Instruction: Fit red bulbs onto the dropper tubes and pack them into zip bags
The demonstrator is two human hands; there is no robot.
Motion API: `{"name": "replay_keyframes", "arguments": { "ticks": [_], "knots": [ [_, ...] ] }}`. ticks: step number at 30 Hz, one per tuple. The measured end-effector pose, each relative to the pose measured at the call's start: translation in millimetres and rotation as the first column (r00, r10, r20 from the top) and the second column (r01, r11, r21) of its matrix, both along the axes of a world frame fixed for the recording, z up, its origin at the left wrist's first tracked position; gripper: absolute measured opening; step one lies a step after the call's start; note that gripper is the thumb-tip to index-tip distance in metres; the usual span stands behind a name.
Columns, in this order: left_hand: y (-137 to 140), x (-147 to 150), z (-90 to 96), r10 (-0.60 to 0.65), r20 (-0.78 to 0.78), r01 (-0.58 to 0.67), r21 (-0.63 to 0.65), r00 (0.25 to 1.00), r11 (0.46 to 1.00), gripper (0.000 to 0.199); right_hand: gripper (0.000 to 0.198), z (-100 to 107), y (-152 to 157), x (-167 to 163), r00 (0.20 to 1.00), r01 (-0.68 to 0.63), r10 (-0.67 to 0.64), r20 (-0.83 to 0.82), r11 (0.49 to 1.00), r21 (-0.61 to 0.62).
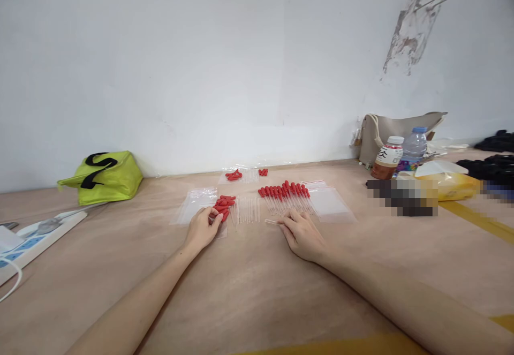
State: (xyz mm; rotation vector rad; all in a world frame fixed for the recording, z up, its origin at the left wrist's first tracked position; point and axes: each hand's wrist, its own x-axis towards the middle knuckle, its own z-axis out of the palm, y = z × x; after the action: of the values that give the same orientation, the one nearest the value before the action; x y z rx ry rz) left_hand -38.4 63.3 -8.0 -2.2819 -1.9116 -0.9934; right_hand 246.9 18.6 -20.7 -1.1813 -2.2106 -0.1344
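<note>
My left hand (204, 227) is at the near edge of a pile of red rubber dropper bulbs (225, 201), thumb and fingers closed on a red bulb. My right hand (302, 234) pinches a clear glass dropper tube (271, 221), its end pointing left above the table. Between the hands lies a row of bare glass tubes (248, 210). Just beyond my right hand, several droppers with red bulbs fitted (284, 191) lie side by side, bulbs toward the wall.
Clear plastic bags (196, 204) lie left of the pile, and more bags (331, 205) to the right. Farther back, a bag (249, 175) holds tubes and bulbs. A lime-green bag (108, 178), a power strip (36, 245), a brown drink bottle (387, 158) and a water bottle (414, 146) stand farther out.
</note>
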Motion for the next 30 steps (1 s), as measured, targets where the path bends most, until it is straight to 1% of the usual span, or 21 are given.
{"name": "replay_keyframes", "arguments": {
  "ticks": [4, 8, 11, 13, 16, 18, 20, 22, 26, 30],
  "knots": [
    [1.9, -1.2, -2.8, 0.029, 0.027, -0.029, -0.018, 0.999, 0.999, 0.016, 0.023, 0.2, 0.2, -0.6, 1.000, 0.010, -0.010, 0.010, 1.000, -0.010],
    [1.0, -3.7, -1.6, 0.065, 0.069, -0.064, -0.005, 0.996, 0.998, 0.013, 0.024, -0.2, 0.1, 0.0, 1.000, 0.011, -0.011, 0.011, 1.000, -0.022],
    [-5.0, -2.3, 3.3, 0.060, 0.098, -0.064, 0.042, 0.993, 0.997, 0.022, 0.022, 0.0, 0.4, 0.6, 1.000, 0.001, -0.001, -0.011, 0.999, -0.035],
    [-13.6, 4.2, 5.6, -0.013, 0.107, 0.003, 0.093, 0.994, 0.996, 0.026, 0.020, 0.7, 0.3, 1.0, 0.999, -0.010, 0.008, -0.035, 0.999, -0.045],
    [-32.0, 23.7, 4.3, -0.232, 0.124, 0.216, 0.131, 0.965, 0.968, 0.023, 0.017, 2.8, -2.0, 0.3, 0.996, -0.024, 0.020, -0.083, 0.999, -0.047],
    [-44.6, 39.5, 1.7, -0.349, 0.155, 0.342, 0.074, 0.924, 0.937, 0.018, 0.016, 5.0, -5.2, -1.6, 0.993, -0.033, 0.028, -0.111, 0.999, -0.043],
    [-54.3, 52.6, 0.0, -0.428, 0.164, 0.436, -0.014, 0.889, 0.900, 0.013, 0.014, 7.4, -9.2, -4.8, 0.991, -0.068, 0.063, -0.121, 0.997, -0.042],
    [-59.8, 60.4, 0.4, -0.459, 0.161, 0.473, -0.059, 0.874, 0.879, 0.011, 0.014, 9.6, -12.7, -8.5, 0.987, -0.121, 0.115, -0.109, 0.991, -0.049],
    [-61.9, 62.9, 4.3, -0.463, 0.168, 0.477, -0.056, 0.870, 0.877, 0.009, 0.014, 11.2, -15.3, -14.4, 0.984, -0.157, 0.152, -0.092, 0.986, -0.055],
    [-61.9, 61.6, 4.7, -0.468, 0.189, 0.488, -0.070, 0.863, 0.870, 0.010, 0.013, 8.2, -12.7, -15.4, 0.979, -0.189, 0.185, -0.087, 0.981, -0.047]
  ]
}}
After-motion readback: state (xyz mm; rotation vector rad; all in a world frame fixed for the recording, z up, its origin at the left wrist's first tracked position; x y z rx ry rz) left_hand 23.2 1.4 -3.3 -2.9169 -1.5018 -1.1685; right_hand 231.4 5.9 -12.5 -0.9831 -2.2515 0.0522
